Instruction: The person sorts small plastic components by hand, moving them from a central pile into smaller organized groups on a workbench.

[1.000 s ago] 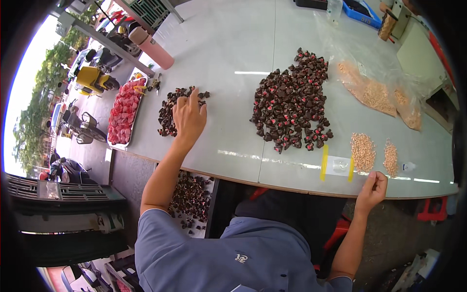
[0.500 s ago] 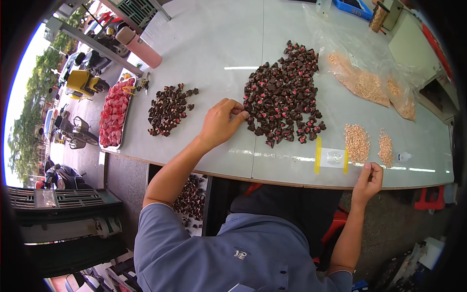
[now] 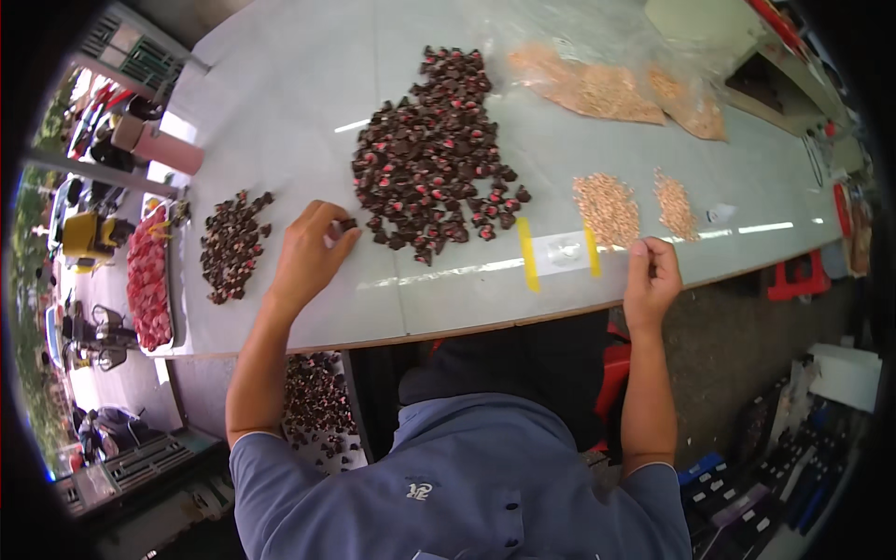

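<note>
My left hand (image 3: pixel 313 254) is just left of a large heap of small dark brown pieces with red centres (image 3: pixel 439 159). Between its thumb and fingers is one dark brown piece (image 3: pixel 348 225). My right hand (image 3: pixel 652 285) rests at the table's near edge, fingers pinched together by the lower end of a pile of small beige bits (image 3: pixel 609 207). Whatever those fingers hold, if anything, is too small to see. A smaller pile of beige bits (image 3: pixel 674 203) lies to the right, and a smaller dark brown pile (image 3: pixel 233 247) lies left of my left hand.
Yellow tape strips (image 3: pixel 528 254) hold a pale sheet (image 3: pixel 562 253) near the front edge. Clear bags of beige bits (image 3: pixel 607 89) lie at the back right. Far left are a tray of red pieces (image 3: pixel 149 280) and a pink bottle (image 3: pixel 159 145). More dark pieces (image 3: pixel 317 401) sit below the table.
The whole view has shifted. My left hand has drawn slightly left from the heap's edge, with a dark brown piece now showing in its fingers. My right hand stays near the beige pile.
</note>
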The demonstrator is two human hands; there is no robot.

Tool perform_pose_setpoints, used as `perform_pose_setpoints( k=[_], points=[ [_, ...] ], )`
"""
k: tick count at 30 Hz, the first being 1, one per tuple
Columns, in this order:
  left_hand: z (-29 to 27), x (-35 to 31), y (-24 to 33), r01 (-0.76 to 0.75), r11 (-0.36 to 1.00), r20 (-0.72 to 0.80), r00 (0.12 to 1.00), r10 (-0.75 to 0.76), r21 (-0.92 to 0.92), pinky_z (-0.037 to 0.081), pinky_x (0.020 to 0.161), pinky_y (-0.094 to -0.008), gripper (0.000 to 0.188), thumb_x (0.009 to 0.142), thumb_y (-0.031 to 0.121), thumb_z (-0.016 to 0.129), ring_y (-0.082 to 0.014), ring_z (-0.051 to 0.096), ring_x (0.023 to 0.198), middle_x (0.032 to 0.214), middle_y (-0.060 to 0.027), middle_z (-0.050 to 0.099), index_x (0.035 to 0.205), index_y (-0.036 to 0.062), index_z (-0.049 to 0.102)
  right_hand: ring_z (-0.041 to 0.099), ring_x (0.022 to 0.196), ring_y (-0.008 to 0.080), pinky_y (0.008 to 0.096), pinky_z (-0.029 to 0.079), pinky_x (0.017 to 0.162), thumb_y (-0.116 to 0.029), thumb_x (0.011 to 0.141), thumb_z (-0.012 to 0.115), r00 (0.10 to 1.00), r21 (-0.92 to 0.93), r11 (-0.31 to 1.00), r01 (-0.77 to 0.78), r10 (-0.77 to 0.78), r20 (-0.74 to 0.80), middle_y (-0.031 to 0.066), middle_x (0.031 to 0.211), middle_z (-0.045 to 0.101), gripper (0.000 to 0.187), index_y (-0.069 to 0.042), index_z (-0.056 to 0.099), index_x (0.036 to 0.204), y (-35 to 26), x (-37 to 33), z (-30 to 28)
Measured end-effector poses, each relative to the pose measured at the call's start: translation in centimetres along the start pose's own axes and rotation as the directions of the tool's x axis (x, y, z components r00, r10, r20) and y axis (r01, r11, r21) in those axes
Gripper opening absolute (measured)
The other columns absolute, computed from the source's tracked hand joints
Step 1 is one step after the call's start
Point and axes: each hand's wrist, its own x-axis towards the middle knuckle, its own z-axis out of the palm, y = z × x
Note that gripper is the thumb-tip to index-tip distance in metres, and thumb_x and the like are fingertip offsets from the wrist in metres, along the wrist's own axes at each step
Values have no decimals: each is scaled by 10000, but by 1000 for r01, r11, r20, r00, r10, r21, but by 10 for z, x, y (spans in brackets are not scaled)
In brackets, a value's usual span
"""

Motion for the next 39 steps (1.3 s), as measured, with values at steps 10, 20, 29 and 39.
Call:
perform_pose_setpoints(
  k=[10,20,29,39],
  points=[
    [-7,-7,36,217,775,187,974,-129,-594,562,760,-265,240,889,-25,695,-177,700,916,1106,-119,683,1128,-34,691,466,483,114,289,376,487,-33,876,713,942,-414,887,206,-66,329,27,547,483,77,-32,658,930,-27,12,-17],
    [58,36,118,283,695,615,735,286,-661,554,848,-257,237,881,-66,718,-125,678,942,1092,-88,655,1114,-28,698,583,513,222,370,437,528,-85,860,704,948,-599,787,147,62,314,50,574,580,72,-74,633,870,-34,19,-8],
    [81,27,101,474,514,669,676,308,-715,563,899,-273,219,924,-82,663,-152,689,1017,1155,-98,644,1141,-55,666,653,576,273,405,477,558,-85,841,686,924,-656,734,173,110,367,74,624,648,70,-73,623,869,-46,24,-6],
    [81,25,101,476,531,679,675,290,-701,568,865,-269,215,920,-72,676,-139,686,984,1136,-90,641,1134,-53,669,667,591,279,406,490,567,-100,838,692,930,-712,681,170,129,345,77,630,657,80,-69,627,873,-41,25,-1]
  ],
)
